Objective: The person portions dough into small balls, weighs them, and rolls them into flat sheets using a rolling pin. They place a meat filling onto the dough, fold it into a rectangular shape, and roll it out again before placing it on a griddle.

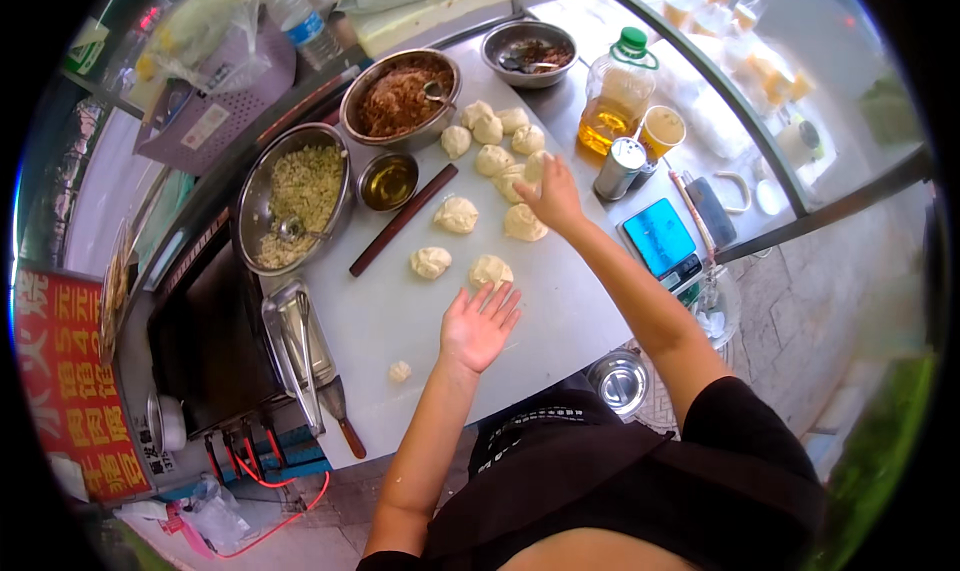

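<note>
My left hand (478,329) is palm up over the white work board (360,331), fingers spread and nothing in it. Just beyond its fingertips sits a dough ball (490,269). My right hand (555,194) reaches to the cluster of dough balls (493,160), thumb and fingers apart. Its fingertips are at the edge of one dough ball (535,166); whether they touch it I cannot tell. Another dough ball (524,223) lies beside the right wrist. Two more, a middle dough ball (456,215) and a left dough ball (430,263), lie apart. A small dough scrap (400,371) is nearer me.
A wooden rolling pin (405,218) lies by an oil bowl (388,182). Steel bowls hold meat filling (405,98) and chopped vegetable filling (304,196). Tongs (306,361) and a spatula (341,413) lie left, beside a dark griddle (214,331). An oil jug (616,98) and digital scale (661,233) stand right.
</note>
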`<state>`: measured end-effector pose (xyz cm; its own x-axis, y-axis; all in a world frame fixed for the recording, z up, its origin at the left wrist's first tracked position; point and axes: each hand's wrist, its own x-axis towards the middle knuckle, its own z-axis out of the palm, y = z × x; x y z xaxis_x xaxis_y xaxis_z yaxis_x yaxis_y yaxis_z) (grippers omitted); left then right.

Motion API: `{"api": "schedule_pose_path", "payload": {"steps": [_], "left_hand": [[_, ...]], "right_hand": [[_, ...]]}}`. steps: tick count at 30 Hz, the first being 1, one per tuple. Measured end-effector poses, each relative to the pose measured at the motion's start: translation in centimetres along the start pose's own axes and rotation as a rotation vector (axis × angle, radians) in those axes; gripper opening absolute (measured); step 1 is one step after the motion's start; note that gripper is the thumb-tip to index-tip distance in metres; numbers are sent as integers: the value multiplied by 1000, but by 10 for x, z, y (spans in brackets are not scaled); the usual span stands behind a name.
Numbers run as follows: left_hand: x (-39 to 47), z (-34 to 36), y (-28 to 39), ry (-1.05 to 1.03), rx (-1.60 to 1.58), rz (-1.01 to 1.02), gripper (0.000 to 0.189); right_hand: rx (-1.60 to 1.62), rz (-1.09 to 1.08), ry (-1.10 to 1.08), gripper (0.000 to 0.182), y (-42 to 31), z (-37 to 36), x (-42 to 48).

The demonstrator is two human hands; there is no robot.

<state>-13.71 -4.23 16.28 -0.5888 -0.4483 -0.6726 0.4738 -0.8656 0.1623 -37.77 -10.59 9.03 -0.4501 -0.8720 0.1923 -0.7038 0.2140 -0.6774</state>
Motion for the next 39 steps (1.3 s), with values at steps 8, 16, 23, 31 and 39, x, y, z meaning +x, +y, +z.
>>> {"api": "schedule_pose_path", "payload": {"steps": [8,16,23,31,39], "left_hand": [[20,-65,-10,398,-116,1,44],[30,-24,-20,-336,-142,-87,55],[18,18,-6,-198,-108,-113,66],[-3,-86,-11,266,-85,-31,53],[1,-85,30,172,-296,162,55]], "right_hand": [[103,-222,-500,55,-29,63,-89],[228,-456,31,33,-113,-4,-116],[389,-136,-248,44,-59,-23,-100],[-10,-664,-433,64,-80,90,-62],[262,-152,-623,36,-124,134,-61]]}}
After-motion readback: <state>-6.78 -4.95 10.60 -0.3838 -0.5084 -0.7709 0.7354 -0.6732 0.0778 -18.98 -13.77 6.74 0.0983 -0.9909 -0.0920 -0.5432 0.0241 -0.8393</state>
